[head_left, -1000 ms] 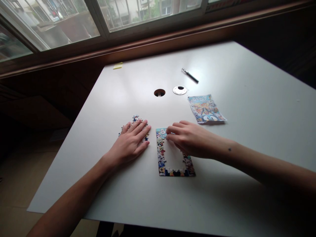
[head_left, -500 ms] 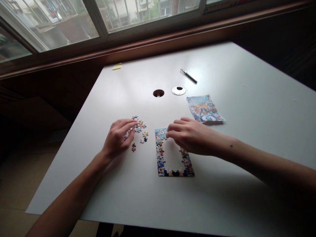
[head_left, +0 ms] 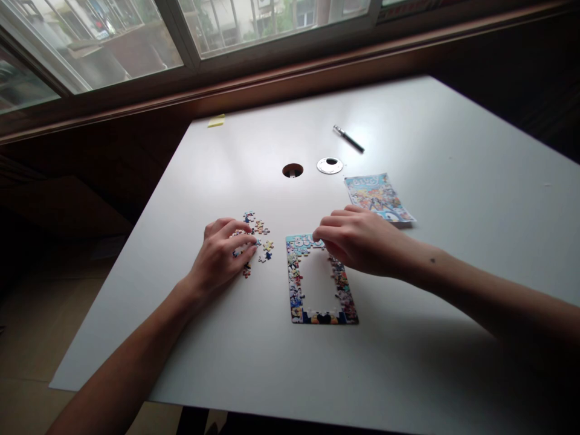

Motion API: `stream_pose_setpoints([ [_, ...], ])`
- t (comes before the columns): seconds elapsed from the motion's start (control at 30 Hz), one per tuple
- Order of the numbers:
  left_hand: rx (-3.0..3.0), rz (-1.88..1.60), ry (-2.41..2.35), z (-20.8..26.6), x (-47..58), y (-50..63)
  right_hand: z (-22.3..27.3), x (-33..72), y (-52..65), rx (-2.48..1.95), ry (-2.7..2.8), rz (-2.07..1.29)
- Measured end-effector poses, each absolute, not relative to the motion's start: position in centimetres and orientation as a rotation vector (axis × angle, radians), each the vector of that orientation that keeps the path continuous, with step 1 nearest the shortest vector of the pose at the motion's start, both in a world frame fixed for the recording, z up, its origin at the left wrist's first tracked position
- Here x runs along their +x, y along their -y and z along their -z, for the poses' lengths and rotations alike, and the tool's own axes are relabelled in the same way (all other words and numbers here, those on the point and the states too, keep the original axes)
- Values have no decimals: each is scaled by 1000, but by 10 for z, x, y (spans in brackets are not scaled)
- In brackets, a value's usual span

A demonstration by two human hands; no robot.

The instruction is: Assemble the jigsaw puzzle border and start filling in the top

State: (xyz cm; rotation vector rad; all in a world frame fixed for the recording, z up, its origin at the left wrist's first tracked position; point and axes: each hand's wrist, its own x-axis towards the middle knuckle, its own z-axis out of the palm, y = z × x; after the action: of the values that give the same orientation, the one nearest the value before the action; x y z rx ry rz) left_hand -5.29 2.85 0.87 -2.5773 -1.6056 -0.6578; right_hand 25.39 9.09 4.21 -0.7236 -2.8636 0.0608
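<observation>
My left hand (head_left: 223,251) rests over loose jigsaw puzzle pieces (head_left: 260,227), its fingers apart and bent, the tips among the pieces. It hides some of the pile. To the right, a partly assembled jigsaw puzzle (head_left: 295,293) lies flat: a colourful border around a bare white middle, with light-blue lettering at the top. Over its top right part is my right hand (head_left: 353,240), closed with the fingertips pinched together near the lettering. Whatever is between those fingertips is too small or hidden to make out. The right hand covers the puzzle's upper right corner.
A printed picture sheet (head_left: 374,193) lies just beyond my right hand. Farther back on the white table (head_left: 254,356) are a pen (head_left: 348,139), a round metal cap (head_left: 330,165) and a cable hole (head_left: 292,170). A yellow sticky note (head_left: 216,121) is at the far edge.
My right hand has shifted slightly up and right, uncovering more of the puzzle's lettering. My left fingers have moved a little farther right and down over the loose pieces.
</observation>
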Motion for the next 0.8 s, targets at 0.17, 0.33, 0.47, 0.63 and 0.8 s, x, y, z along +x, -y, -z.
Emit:
stream_pose_setpoints([
  [0.17,-2617,621,1614,-9,-54,-29,-42,254,-91,-759,2841,-55],
  [0.33,-2642,671,1675,-11,-52,-30,-42,254,-91,-777,2817,-78],
  [0.47,-2733,984,1689,-17,-47,-27,-42,254,-91,-777,2806,-116],
  [0.63,-3006,1480,1683,-22,-27,-14,-40,250,-86,-664,2741,-380],
  [0.8,-3260,1992,1837,-16,0,2,-32,236,-66,-272,2716,-842],
])
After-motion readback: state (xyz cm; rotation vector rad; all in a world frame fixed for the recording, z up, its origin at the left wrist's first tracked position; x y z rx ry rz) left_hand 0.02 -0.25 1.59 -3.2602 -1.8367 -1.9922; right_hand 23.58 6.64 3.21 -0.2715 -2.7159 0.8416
